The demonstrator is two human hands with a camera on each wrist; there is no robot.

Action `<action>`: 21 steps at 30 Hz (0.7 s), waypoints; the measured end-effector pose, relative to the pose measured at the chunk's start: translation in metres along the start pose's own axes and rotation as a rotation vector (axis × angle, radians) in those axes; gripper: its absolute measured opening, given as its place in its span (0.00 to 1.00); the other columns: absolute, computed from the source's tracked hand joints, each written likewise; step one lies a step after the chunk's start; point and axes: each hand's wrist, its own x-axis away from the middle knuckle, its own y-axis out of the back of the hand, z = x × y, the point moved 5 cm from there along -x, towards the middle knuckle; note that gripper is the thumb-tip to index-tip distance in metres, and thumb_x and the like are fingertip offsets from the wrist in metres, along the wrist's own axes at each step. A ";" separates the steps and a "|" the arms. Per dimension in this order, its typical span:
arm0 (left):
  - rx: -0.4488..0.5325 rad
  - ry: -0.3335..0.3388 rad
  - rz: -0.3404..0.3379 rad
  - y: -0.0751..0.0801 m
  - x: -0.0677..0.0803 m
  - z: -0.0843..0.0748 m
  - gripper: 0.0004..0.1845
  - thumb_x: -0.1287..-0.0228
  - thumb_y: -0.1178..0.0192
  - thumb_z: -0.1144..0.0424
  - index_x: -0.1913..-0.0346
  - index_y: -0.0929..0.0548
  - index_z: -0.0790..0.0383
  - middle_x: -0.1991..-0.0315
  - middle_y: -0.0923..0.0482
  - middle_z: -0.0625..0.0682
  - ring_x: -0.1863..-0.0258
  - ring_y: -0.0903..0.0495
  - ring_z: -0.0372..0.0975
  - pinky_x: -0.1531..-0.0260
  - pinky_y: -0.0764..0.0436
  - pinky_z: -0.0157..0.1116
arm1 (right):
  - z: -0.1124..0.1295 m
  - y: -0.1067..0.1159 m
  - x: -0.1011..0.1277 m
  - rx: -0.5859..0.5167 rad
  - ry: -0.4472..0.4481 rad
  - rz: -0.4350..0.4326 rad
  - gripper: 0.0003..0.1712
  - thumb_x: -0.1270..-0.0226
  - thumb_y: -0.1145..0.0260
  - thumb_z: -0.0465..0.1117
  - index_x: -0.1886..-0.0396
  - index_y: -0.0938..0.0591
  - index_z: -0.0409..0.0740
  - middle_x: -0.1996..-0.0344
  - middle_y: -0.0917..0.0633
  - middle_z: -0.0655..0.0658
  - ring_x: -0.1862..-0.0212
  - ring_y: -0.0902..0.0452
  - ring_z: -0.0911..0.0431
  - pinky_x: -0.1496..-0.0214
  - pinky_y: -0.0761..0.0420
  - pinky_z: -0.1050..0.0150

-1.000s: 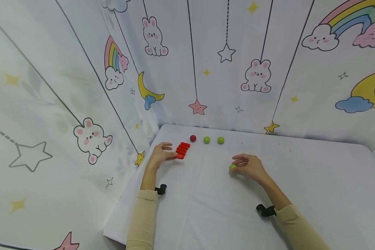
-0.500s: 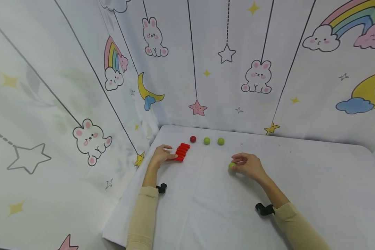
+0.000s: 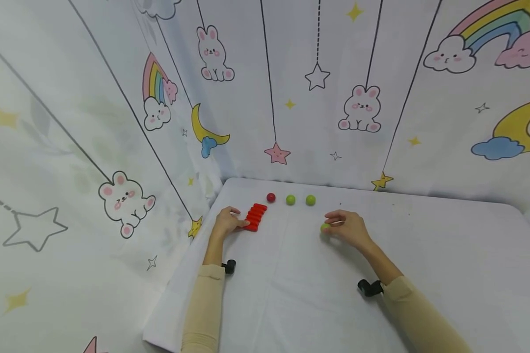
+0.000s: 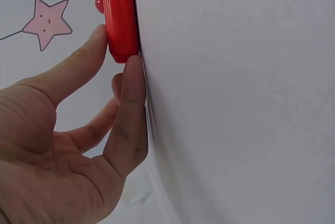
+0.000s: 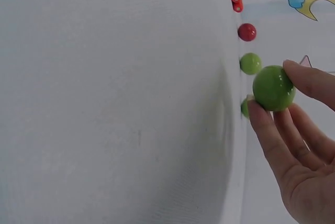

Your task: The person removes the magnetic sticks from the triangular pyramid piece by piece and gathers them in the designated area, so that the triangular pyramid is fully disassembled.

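In the head view, a red ridged strip [image 3: 255, 217] lies at the table's left side. My left hand [image 3: 227, 221] pinches its near end; the left wrist view has the thumb on the strip's upper face [image 4: 119, 17] and a finger at its lower edge. Between thumb and fingers of my right hand [image 3: 350, 229] is a glossy green ball [image 5: 274, 88], apart from the other balls. Beyond the strip, a red ball [image 3: 271, 197] and two green balls, one nearer the middle [image 3: 290, 199] and one farther right [image 3: 310, 200], stand in a spaced row.
A white cloth covers the table [image 3: 291, 294]. Behind and to the left hang white curtains [image 3: 247, 98] printed with bunnies, stars and rainbows. A small black camera sits on each wrist, left [image 3: 229, 266] and right [image 3: 370, 288].
My right hand has moved a little away from me and leftward with the green ball. My left hand and the red strip have shifted slightly toward me. The row of balls stays put.
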 end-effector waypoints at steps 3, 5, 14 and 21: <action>0.003 -0.005 0.011 0.001 0.000 0.002 0.31 0.41 0.22 0.63 0.37 0.22 0.66 0.49 0.21 0.62 0.55 0.22 0.48 0.56 0.18 0.37 | 0.002 0.002 -0.008 0.023 0.010 -0.020 0.29 0.41 0.18 0.45 0.42 0.15 0.40 0.54 0.09 0.45 0.51 0.12 0.48 0.54 0.19 0.56; 0.025 -0.007 0.016 0.001 0.000 0.004 0.31 0.41 0.22 0.63 0.37 0.22 0.66 0.50 0.22 0.62 0.56 0.21 0.48 0.56 0.17 0.38 | 0.003 0.002 -0.013 0.039 0.013 -0.032 0.29 0.41 0.18 0.44 0.42 0.15 0.40 0.54 0.09 0.45 0.51 0.12 0.48 0.52 0.18 0.55; 0.106 -0.026 0.038 0.001 0.001 0.010 0.31 0.39 0.23 0.63 0.36 0.23 0.69 0.50 0.22 0.63 0.61 0.16 0.46 0.59 0.12 0.36 | 0.004 0.007 -0.039 0.112 0.050 -0.057 0.28 0.40 0.19 0.41 0.42 0.16 0.35 0.53 0.10 0.40 0.50 0.13 0.44 0.51 0.16 0.51; 0.108 -0.043 0.063 0.001 0.001 0.005 0.32 0.38 0.24 0.62 0.35 0.24 0.69 0.47 0.20 0.64 0.62 0.14 0.46 0.60 0.12 0.37 | 0.006 0.011 -0.064 0.177 0.083 -0.082 0.26 0.41 0.19 0.36 0.44 0.16 0.33 0.54 0.10 0.38 0.50 0.12 0.42 0.48 0.16 0.46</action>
